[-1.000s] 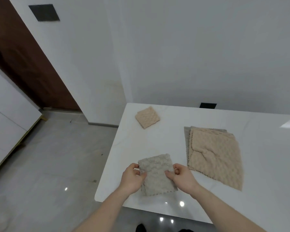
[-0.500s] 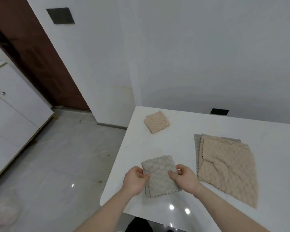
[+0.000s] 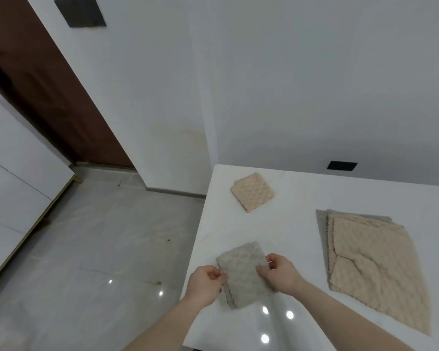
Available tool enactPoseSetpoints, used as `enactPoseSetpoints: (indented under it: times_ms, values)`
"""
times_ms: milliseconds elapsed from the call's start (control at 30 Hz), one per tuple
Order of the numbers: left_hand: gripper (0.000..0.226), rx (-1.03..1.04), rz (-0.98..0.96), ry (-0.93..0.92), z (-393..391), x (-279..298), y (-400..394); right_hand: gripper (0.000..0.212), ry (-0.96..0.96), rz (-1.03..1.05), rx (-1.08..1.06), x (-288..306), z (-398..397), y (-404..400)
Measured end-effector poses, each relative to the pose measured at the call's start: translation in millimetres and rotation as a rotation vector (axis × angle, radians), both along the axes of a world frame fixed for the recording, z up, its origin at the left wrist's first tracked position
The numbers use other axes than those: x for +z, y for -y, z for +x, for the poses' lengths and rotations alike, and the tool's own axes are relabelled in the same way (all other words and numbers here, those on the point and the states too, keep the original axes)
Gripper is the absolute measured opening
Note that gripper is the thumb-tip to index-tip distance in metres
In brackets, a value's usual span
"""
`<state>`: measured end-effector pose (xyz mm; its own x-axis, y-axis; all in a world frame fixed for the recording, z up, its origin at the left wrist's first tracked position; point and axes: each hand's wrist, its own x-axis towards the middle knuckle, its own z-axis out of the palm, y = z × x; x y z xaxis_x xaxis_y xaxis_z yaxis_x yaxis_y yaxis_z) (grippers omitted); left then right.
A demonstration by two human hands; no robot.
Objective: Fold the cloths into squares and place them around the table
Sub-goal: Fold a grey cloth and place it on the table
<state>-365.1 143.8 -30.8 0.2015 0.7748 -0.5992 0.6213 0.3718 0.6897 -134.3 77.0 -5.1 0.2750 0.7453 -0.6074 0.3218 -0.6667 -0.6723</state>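
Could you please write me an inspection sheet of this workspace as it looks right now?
Surface: white table, glossy, with light reflections near the front edge.
Job's things: folded grey cloth near the front left corner; folded beige cloth at the far left corner; pile of unfolded cloths to the right, beige over grey.
Clutter: nothing seen.
Grippers: left hand and right hand pinch the grey cloth's opposite sides.
Cables: nothing seen.
Surroundings: white walls, brown door, white cabinet, grey tiled floor.

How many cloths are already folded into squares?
2: a beige folded cloth lies near the table's far left corner; a grey one is gripped by both hands at the near edge.
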Motion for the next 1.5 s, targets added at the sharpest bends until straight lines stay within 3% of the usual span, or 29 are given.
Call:
enactPoseSetpoints:
  times_ms: [433,700,833,967,1067,1233,1367,1500]
  values:
    - [0.018,-0.141,-0.125,-0.083,-54.9,-62.4,-98.3,0.017,0.137,-0.160,-0.035,-52.4,-87.7,-94.4]
    - [0.015,-0.223,-0.134,-0.188,-58.7,-66.1,-102.1,0.047,0.214,-0.162,-0.010,-61.6,-109.5,-103.5]
    - [0.013,-0.270,-0.032,-0.314,-63.3,-59.8,-105.5,0.061,0.249,-0.226,0.055,-62.4,-97.3,-97.6]
    - [0.007,-0.413,0.204,-0.255,-49.1,-48.6,-107.3,0.071,0.334,-0.229,0.167,-67.5,-72.7,-101.4]
    - [0.021,-0.622,0.255,-0.196,-36.5,-46.4,-110.9,0.075,0.382,-0.212,0.234,-65.7,-53.4,-119.2]
    - [0.051,-0.915,0.139,-0.311,-24.0,-55.8,-123.7,0.074,0.497,-0.166,0.369,-62.6,-16.8,-172.1]
    - [0.056,-0.961,0.070,-0.356,-16.2,-64.3,-129.7,0.070,0.595,-0.175,0.469,-71.7,10.8,-218.8]
    - [0.062,-1.007,-0.017,-0.402,-10.9,-69.9,-129.4,0.057,0.576,-0.253,0.509,-89.5,27.0,-243.1]
